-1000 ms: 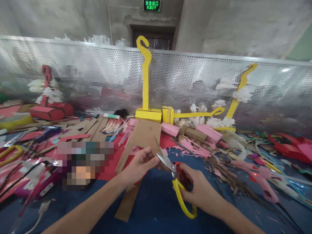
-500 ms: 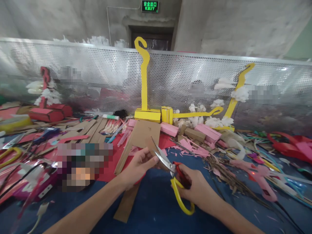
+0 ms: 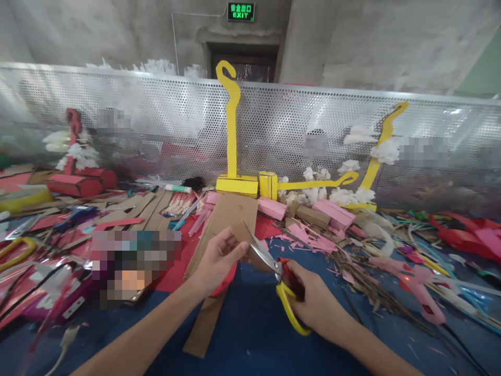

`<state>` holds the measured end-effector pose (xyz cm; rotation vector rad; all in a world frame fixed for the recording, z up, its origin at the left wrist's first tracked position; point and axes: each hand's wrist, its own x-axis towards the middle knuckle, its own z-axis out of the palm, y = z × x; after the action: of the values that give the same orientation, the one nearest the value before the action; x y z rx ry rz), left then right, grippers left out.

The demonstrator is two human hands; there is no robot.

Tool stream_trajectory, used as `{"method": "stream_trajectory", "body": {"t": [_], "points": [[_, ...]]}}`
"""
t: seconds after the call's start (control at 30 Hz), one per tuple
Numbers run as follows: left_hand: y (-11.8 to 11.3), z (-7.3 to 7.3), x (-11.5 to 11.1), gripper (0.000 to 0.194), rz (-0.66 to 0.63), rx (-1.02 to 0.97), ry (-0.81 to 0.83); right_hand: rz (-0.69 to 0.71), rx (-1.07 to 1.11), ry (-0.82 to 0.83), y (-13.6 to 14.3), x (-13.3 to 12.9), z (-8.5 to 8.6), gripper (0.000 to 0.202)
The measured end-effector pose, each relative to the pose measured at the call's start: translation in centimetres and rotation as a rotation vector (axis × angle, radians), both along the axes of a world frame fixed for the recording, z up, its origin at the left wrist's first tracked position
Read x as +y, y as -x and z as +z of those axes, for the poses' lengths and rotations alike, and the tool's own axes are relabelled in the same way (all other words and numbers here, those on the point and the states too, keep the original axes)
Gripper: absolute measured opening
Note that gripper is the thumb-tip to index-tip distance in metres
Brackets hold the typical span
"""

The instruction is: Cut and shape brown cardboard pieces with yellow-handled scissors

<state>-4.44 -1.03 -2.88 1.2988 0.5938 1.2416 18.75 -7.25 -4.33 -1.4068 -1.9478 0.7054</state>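
My right hand (image 3: 313, 295) grips a pair of scissors (image 3: 270, 258) with one red and one yellow handle. The blades point up and away to the left, nearly together. My left hand (image 3: 219, 261) has thumb and fingers closed on a small brown cardboard piece (image 3: 258, 262). That piece lies along the blades, partly hidden by them and by my fingers. Below my left wrist a cardboard strip (image 3: 203, 329) rests on the blue table (image 3: 250, 324). Just beyond my hands are a larger cardboard sheet (image 3: 237, 209) and red paper (image 3: 172, 277).
A yellow hook-topped stand (image 3: 232, 130) rises by the perforated metal screen (image 3: 274, 125). Pink paper scraps (image 3: 309, 237) and a pink glue gun (image 3: 418, 287) lie to the right. Several cardboard strips (image 3: 129, 206) and a purple box (image 3: 64, 303) are on the left.
The scissors' yellow handle has moved up toward the red one, and the blades have come closer together. My left hand has shifted slightly left.
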Motion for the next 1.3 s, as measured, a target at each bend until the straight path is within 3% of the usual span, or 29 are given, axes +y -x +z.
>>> {"method": "stream_trajectory", "body": {"t": [0.2, 0.33, 0.57, 1.1, 1.3], "points": [[-0.3, -0.2, -0.4, 0.039, -0.076, -0.011, -0.023, 0.006, -0.121, -0.038, -0.5, -0.6, -0.1, 0.048], [-0.6, -0.1, -0.8, 0.038, -0.091, -0.011, -0.052, 0.023, -0.126, -0.009, -0.5, -1.0, -0.2, 0.058], [-0.7, -0.2, -0.9, 0.037, -0.041, -0.016, -0.052, -0.001, -0.102, -0.043, -0.2, -0.4, 0.0, 0.028], [-0.8, -0.1, -1.0, 0.033, -0.04, -0.017, -0.07, 0.052, 0.015, 0.052, -0.1, -0.2, -0.4, 0.019], [-0.9, -0.2, -1.1, 0.03, -0.058, -0.037, -0.081, -0.002, -0.023, 0.009, -0.3, 0.1, -1.5, 0.017]]}}
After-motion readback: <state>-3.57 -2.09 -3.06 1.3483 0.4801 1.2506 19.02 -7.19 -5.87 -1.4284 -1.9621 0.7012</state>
